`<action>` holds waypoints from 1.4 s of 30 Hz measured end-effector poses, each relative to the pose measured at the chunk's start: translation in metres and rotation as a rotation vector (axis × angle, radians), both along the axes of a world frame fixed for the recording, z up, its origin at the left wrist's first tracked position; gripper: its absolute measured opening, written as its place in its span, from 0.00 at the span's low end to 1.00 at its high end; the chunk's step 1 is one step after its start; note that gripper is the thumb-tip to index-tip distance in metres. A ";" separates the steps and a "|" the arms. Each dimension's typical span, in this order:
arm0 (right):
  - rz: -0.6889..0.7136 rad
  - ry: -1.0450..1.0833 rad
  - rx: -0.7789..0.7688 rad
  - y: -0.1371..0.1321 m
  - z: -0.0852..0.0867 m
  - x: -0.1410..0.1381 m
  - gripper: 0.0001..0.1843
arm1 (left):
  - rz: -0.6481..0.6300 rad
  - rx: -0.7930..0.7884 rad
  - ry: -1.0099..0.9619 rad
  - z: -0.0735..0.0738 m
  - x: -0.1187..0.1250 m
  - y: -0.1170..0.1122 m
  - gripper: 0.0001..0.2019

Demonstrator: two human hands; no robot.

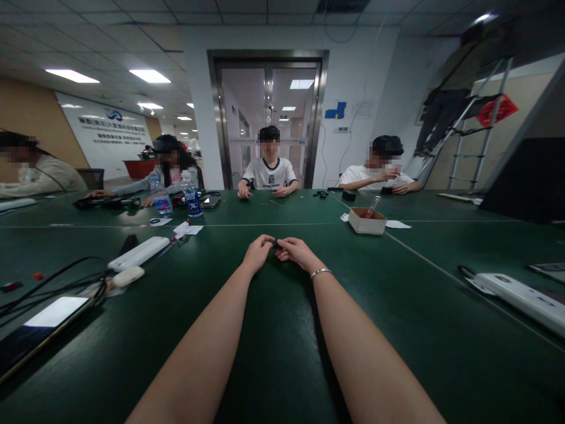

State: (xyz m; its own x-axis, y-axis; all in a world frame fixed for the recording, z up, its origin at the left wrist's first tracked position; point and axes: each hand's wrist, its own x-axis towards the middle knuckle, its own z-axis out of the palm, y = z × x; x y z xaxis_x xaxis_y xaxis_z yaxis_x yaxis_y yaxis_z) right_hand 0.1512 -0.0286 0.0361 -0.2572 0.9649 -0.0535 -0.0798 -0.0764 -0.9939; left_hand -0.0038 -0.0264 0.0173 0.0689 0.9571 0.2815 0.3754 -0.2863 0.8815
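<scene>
Both my arms reach forward over the dark green table [282, 353], and the hands meet near its middle. A small black object [276, 244], too small to name, sits between my fingertips. My left hand [259, 253] is closed, its thumb and fingers pinching the object's left side. From the other side my right hand [298, 253], with a silver bracelet [321, 272] at the wrist, grips it with thumb and forefinger while the other fingers curl below. Most of the object is hidden by the fingers.
A small open box [367, 224] holds a tube. On the left lie a white power strip [139, 253], black cables and a phone [42, 330]; two bottles [192, 200] stand beyond. Another power strip [521, 297] lies right. Several people sit around; one stands on a ladder [479, 123].
</scene>
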 end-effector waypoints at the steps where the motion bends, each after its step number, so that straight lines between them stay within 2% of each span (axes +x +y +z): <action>1: 0.001 -0.001 -0.001 0.000 0.000 0.000 0.06 | 0.000 -0.010 -0.008 0.000 0.000 0.000 0.15; 3: 0.006 0.009 -0.001 0.001 -0.001 0.000 0.06 | -0.011 -0.010 -0.002 -0.001 0.000 0.001 0.18; 7: 0.008 0.018 0.006 0.001 -0.002 0.001 0.06 | -0.026 0.023 0.017 -0.001 -0.001 0.001 0.13; 12: 0.014 0.024 0.005 0.001 -0.002 0.001 0.06 | -0.017 0.002 0.018 -0.001 0.000 0.002 0.16; 15: 0.009 0.005 0.009 0.000 -0.001 0.001 0.06 | -0.012 0.029 0.026 -0.001 0.000 0.002 0.12; 20: 0.001 0.003 0.006 0.001 -0.002 0.000 0.06 | -0.005 0.005 0.012 -0.003 0.000 0.004 0.15; 24: 0.003 0.010 0.006 0.002 -0.003 0.000 0.05 | -0.008 0.023 0.001 -0.006 -0.001 0.006 0.13; 29: 0.008 0.009 0.010 0.004 -0.005 0.001 0.06 | -0.031 -0.013 0.017 -0.004 -0.001 0.005 0.19; 32: 0.014 0.009 0.018 0.003 -0.004 0.001 0.06 | -0.040 0.005 0.028 -0.003 -0.002 0.004 0.15; 37: 0.011 0.016 0.019 0.000 -0.003 0.001 0.06 | -0.040 -0.008 0.034 -0.004 -0.002 0.004 0.18; 42: 0.014 0.011 0.015 0.001 -0.003 0.001 0.06 | -0.056 -0.002 -0.013 -0.004 -0.001 0.005 0.13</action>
